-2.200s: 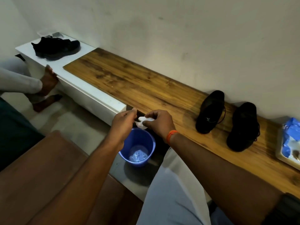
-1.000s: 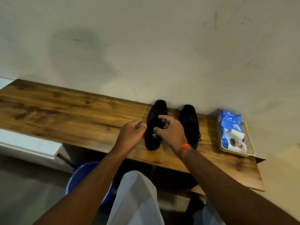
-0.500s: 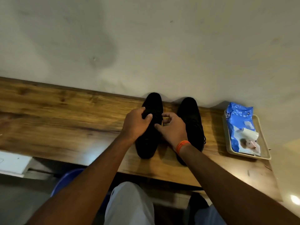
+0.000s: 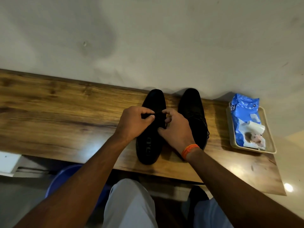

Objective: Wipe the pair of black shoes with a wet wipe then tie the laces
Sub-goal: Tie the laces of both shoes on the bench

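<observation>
Two black shoes stand side by side on the wooden bench (image 4: 57, 116), toes toward the wall. The left shoe (image 4: 150, 145) has both my hands over its middle. My left hand (image 4: 134, 123) pinches a black lace between thumb and forefinger. My right hand (image 4: 175, 129), with an orange band at the wrist, holds the other lace end close beside it. The laces are dark and partly hidden by my fingers. The right shoe (image 4: 193, 109) is untouched, its laces hanging loose over its right side.
A blue pack of wet wipes (image 4: 246, 119) lies in a beige tray (image 4: 272, 145) at the bench's right end. A blue bucket (image 4: 62, 178) sits on the floor below the bench's front edge, left of my knee. The wall runs just behind the shoes.
My hands left the bucket, where they held a white wipe, and came to the left shoe. Both have now closed on its laces. The view has swung right and closer.
</observation>
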### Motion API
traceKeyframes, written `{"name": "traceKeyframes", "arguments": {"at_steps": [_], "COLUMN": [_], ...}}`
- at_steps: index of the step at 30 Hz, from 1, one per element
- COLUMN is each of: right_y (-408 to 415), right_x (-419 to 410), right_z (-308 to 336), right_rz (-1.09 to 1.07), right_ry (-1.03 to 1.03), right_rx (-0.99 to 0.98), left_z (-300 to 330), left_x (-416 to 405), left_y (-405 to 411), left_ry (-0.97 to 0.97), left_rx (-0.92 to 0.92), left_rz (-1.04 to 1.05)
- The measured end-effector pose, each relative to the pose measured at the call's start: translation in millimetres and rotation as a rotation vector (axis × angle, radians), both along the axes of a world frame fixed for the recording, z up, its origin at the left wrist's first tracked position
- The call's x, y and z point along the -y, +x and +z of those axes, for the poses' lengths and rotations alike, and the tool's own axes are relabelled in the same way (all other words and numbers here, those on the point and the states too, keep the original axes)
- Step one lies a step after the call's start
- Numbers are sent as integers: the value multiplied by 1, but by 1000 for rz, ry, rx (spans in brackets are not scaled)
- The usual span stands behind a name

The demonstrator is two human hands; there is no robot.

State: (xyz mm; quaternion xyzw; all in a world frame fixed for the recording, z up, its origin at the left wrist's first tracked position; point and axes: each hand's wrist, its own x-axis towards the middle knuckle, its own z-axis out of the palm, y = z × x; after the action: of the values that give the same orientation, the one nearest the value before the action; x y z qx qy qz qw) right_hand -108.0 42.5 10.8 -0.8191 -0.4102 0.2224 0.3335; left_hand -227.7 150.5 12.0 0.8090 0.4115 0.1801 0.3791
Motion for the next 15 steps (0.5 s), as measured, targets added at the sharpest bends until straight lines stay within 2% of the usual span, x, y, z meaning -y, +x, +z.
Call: {"name": "traceKeyframes", "arguments": {"at_steps": [4,7,10,15], "right_y": [3,7,12,17], "right_x": [-5,-12,-19,-30], "right_z": [9,14,17,13], "right_rz": [-2,77,127,72], "right_ry": [59,75,45,108], "right_rx": [29,20,7,-82], "left_z": [2,3,1,-6], "left_x": [-2,-5,-10,-16], "left_y": [-2,-4,-4,-4], "left_ry": [-179,-363,-494,-643], "left_rx": [181,293,337,389], "left_rz": [57,82,120,152]}}
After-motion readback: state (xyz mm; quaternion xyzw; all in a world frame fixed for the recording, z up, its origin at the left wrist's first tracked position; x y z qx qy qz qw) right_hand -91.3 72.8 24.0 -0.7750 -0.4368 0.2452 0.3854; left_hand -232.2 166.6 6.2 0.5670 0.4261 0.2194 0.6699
